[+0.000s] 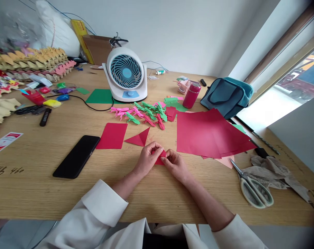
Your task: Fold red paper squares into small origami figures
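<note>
A small piece of folded red paper is pinched between both hands, just above the wooden table. My left hand closes on its left side, with thumb and fingers covering much of it. On the right edge, my right hand grips it between thumb and fingertips. Beyond my left hand lies a folded red triangle, and left of that a red paper rectangle. Several pink, green and red folded paper figures are heaped farther back. Large red sheets lie to the right.
A black phone lies at left. Scissors rest at right beside crumpled cloth-like material. Behind stand a white fan, a red bottle and a teal bag. Egg trays are stacked at far left.
</note>
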A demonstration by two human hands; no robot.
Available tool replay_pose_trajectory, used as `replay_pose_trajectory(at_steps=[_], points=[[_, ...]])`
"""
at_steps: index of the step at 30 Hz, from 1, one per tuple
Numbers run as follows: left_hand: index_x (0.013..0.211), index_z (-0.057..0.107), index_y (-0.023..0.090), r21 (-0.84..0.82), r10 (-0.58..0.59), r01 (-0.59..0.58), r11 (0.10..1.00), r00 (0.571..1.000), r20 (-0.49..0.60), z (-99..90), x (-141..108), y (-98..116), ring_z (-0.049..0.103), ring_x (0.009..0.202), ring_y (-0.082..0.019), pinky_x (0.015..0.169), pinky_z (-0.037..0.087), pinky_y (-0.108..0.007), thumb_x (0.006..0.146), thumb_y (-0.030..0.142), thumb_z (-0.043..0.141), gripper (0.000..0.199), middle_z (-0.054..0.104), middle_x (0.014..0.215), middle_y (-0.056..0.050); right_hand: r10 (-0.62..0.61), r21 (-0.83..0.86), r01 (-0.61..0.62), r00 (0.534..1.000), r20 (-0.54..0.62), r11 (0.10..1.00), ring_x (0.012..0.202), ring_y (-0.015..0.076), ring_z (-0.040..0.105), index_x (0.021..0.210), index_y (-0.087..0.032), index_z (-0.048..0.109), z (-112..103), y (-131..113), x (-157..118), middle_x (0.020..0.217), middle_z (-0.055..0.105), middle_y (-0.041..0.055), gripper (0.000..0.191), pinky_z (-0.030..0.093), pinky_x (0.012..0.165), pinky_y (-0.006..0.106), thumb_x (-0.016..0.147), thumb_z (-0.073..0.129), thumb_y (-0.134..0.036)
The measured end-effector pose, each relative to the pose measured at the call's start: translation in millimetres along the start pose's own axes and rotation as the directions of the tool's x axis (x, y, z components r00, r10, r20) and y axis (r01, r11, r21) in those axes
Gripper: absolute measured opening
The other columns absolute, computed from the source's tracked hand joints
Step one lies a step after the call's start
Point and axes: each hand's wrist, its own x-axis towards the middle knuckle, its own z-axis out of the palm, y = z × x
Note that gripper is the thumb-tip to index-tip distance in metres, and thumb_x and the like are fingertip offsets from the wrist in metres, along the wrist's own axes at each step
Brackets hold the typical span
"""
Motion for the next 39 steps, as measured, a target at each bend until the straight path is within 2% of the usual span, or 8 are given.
replay_pose_trajectory(at_steps=[11, 16, 22, 25, 30, 33, 36, 39], points=[[0.085, 0.063, 0.017, -0.007, -0.074, 0.075, 0.997, 0.996, 0.052, 1.3, 1, -5, 0.061, 0.081, -0.015, 0.076, 0.047, -0.024, 0.081, 0.035, 0.067, 0.020, 0.067, 0.083, -0.001, 0.037, 0.112, -0.023, 0.991, -0.129, 0.993, 0.056, 0.0107, 0.038, 0.071, -0.022, 0.050, 2, -3, 5, 0.062, 0.046, -0.0049, 0.039, 0.030, 0.053, 0.025, 0.075, 0.070, -0.055], [0.089, 0.063, 0.017, -0.202, -0.227, 0.239, 0.950, 0.971, 0.080, 0.1, 4, -1, 0.062, 0.077, -0.014, 0.075, 0.048, -0.025, 0.070, 0.034, 0.077, 0.030, 0.069, 0.083, -0.001, 0.005, 0.125, 0.014, 0.988, -0.153, 0.992, 0.056, 0.0099, 0.039, 0.073, -0.022, 0.050, 5, 1, 5, 0.064, 0.048, -0.0051, 0.038, 0.033, 0.054, 0.024, 0.076, 0.070, -0.053], [0.082, 0.068, 0.015, -0.164, -0.242, 0.262, 0.951, 0.961, 0.132, -4.0, 7, 0, 0.061, 0.075, -0.015, 0.073, 0.048, -0.026, 0.064, 0.040, 0.080, 0.033, 0.069, 0.079, -0.001, -0.096, -0.149, 0.088, 0.994, -0.049, 0.985, 0.067, 0.0135, 0.055, 0.093, -0.022, 0.060, -11, -22, -17, 0.078, 0.061, -0.0003, 0.024, 0.044, 0.061, 0.026, 0.086, 0.063, -0.044], [0.081, 0.068, 0.016, -0.221, -0.274, 0.293, 0.930, 0.955, 0.112, -3.8, 6, -3, 0.060, 0.071, -0.014, 0.070, 0.047, -0.026, 0.060, 0.041, 0.083, 0.037, 0.069, 0.078, 0.000, -0.287, -0.459, 0.168, 0.937, -0.202, 0.872, 0.083, 0.0179, 0.061, 0.103, -0.023, 0.062, -53, -36, -48, 0.099, 0.064, 0.0059, 0.019, 0.050, 0.076, 0.033, 0.090, 0.058, -0.036], [0.077, 0.067, 0.016, -0.344, -0.286, 0.326, 0.880, 0.944, 0.164, -1.4, 5, -1, 0.059, 0.068, -0.011, 0.069, 0.045, -0.023, 0.057, 0.034, 0.085, 0.033, 0.067, 0.074, 0.002, -0.460, -0.862, -0.268, 0.757, -0.464, 0.430, 0.096, 0.0277, 0.058, 0.105, -0.020, 0.062, -157, -27, -114, 0.102, 0.059, 0.0122, 0.026, 0.048, 0.084, 0.042, 0.090, 0.051, -0.038], [0.075, 0.067, 0.016, -0.364, -0.272, 0.322, 0.874, 0.945, 0.184, -0.7, 4, 2, 0.058, 0.064, -0.010, 0.067, 0.044, -0.024, 0.057, 0.034, 0.085, 0.031, 0.066, 0.070, 0.003, -0.342, -0.880, -0.430, 0.811, -0.475, 0.202, 0.096, 0.0318, 0.058, 0.105, -0.018, 0.062, -198, -7, -144, 0.100, 0.058, 0.0140, 0.034, 0.048, 0.083, 0.045, 0.087, 0.050, -0.045], [0.074, 0.067, 0.016, -0.345, -0.231, 0.283, 0.895, 0.955, 0.185, -1.4, 4, 2, 0.057, 0.064, -0.010, 0.067, 0.043, -0.024, 0.061, 0.036, 0.082, 0.028, 0.066, 0.069, 0.003, -0.262, -0.901, -0.416, 0.862, -0.435, 0.126, 0.096, 0.0325, 0.057, 0.102, -0.017, 0.061, -212, 10, -154, 0.098, 0.058, 0.0150, 0.037, 0.047, 0.087, 0.047, 0.087, 0.046, -0.047], [0.074, 0.067, 0.016, -0.319, -0.205, 0.254, 0.913, 0.962, 0.180, -2.8, 4, -1, 0.056, 0.063, -0.010, 0.067, 0.042, -0.024, 0.065, 0.037, 0.080, 0.027, 0.065, 0.068, 0.003, -0.291, -0.876, -0.462, 0.826, -0.482, 0.137, 0.097, 0.0327, 0.057, 0.103, -0.016, 0.059, -213, 17, -150, 0.100, 0.057, 0.0160, 0.040, 0.047, 0.088, 0.047, 0.085, 0.047, -0.050]])
